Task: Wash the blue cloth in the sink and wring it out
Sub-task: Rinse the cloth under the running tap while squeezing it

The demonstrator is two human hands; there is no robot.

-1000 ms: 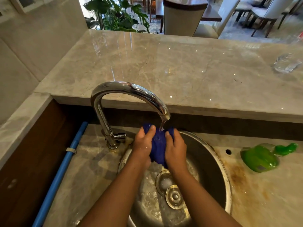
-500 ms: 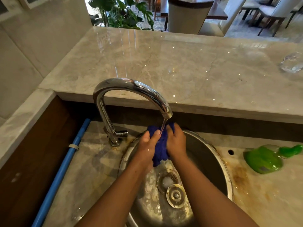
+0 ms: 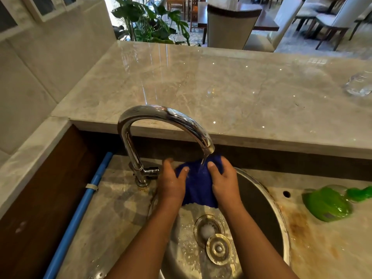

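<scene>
- A blue pipe [image 3: 80, 206] runs along the foot of the dark wooden panel at the far left, with a pale clip round it partway up.
- A chrome gooseneck tap [image 3: 161, 117] stands on the lower marble counter [image 3: 112, 208], just left of the sink. Its spout arches rightward and ends right above the hands, and a thin stream of water [image 3: 203, 163] falls from it.
- The left hand [image 3: 171, 184] grips the left edge of the blue cloth [image 3: 198, 186]. Its thumb lies across the front and its fingers curl behind, their tips blurred.
- The blue cloth is bunched between the two hands, directly under the spout and above the basin. The water lands on its top between the two thumbs. Its lower edge hangs free below both palms, above the drain.
- The right hand [image 3: 225, 182] clamps the cloth's right edge, thumb pressed on the front and fingers wrapped round the back.
- The round steel sink [image 3: 261, 208] is wet and spattered. An open drain [image 3: 208, 230] sits in its floor, with a round metal plug [image 3: 219, 248] lying loose just beside it, nearer the person.
- On the stained counter right of the sink, beyond a small hole [image 3: 286, 194], a green bottle [image 3: 326, 204] lies on its side.
- At the far right of the raised marble ledge [image 3: 221, 87] stands a clear glass [image 3: 360, 83], cut off by the frame edge.
</scene>
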